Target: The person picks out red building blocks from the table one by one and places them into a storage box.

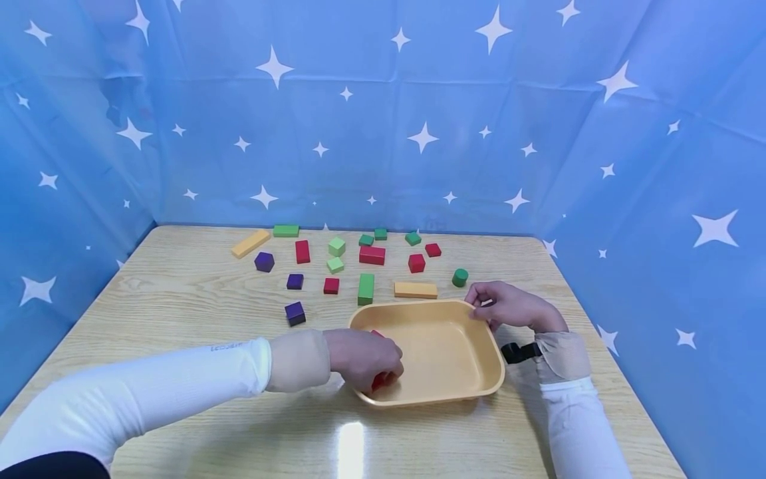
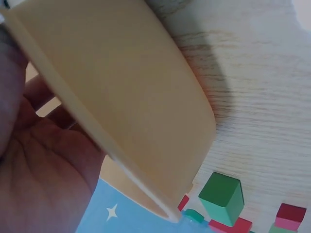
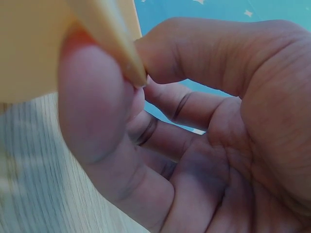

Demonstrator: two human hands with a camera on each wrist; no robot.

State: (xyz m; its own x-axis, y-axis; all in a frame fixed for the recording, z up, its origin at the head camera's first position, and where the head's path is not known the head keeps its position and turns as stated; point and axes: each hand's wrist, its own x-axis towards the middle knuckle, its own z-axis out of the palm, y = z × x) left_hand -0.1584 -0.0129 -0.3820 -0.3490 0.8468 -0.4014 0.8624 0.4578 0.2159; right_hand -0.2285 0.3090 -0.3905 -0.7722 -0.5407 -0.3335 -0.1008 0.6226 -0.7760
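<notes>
A shallow yellow-orange plastic tray point(image 1: 445, 359) sits on the table in front of the person. My left hand point(image 1: 366, 359) reaches over its left rim, fingers curled around a red block point(image 1: 378, 381) that is mostly covered by the hand. In the left wrist view, the tray's outer wall point(image 2: 131, 87) hides the fingertips of the left hand point(image 2: 53, 160). At the tray's far right corner, my right hand point(image 1: 509, 306) pinches the rim between thumb and fingers; the right wrist view shows the rim point(image 3: 124, 53) up close.
Behind the tray lie scattered blocks: a green block point(image 1: 366, 289), a yellow block point(image 1: 415, 290), a green cylinder point(image 1: 459, 277), a red block point(image 1: 372, 255) and several others. Purple blocks point(image 1: 295, 313) are left of it. A starry blue curtain point(image 1: 347, 133) hangs behind the table point(image 1: 197, 299).
</notes>
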